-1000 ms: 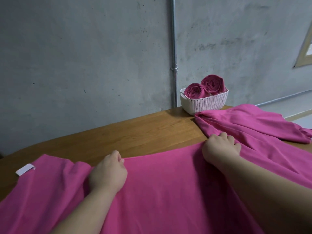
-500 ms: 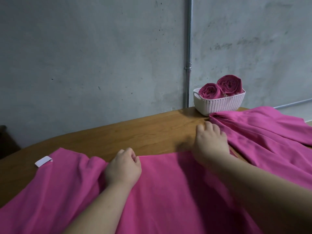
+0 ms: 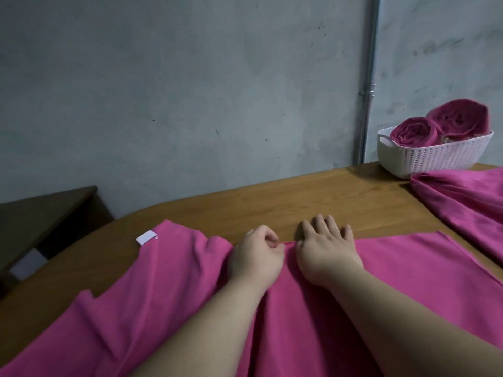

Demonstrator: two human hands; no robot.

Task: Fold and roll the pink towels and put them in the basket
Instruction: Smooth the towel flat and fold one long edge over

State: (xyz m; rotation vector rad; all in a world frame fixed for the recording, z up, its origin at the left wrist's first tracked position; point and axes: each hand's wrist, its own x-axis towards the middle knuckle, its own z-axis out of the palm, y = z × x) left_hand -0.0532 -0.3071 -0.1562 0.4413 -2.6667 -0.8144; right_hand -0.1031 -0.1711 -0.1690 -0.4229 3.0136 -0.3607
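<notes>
- Wooden table (image 3: 313, 197), its far edge against a grey concrete wall (image 3: 190, 91).
- Metal pipe (image 3: 368, 77) runs vertically down the wall, right of centre.
- Dark wooden furniture (image 3: 40, 216) sits lower at far left, beside the table.
- White woven-look plastic basket (image 3: 435, 159) on the far right corner of the table, with two rolled towels (image 3: 413, 133) standing in it side by side, spiral ends facing the camera.
- Pink towel (image 3: 177, 281) spread across the near table, rumpled on its left part.
- Second pink towel (image 3: 462, 191) lies bunched at right, with one end touching the basket's base.
- White label (image 3: 147, 237) on the spread towel's far left corner. Any print is too small to read.
- Left hand (image 3: 255, 257): fingers curled, thumb and fingertips pinching the towel's far edge.
- Right hand (image 3: 326, 248): just beside the left, palm down on the towel, with straight, spread fingers reaching past the edge onto bare wood and gripping nothing.
</notes>
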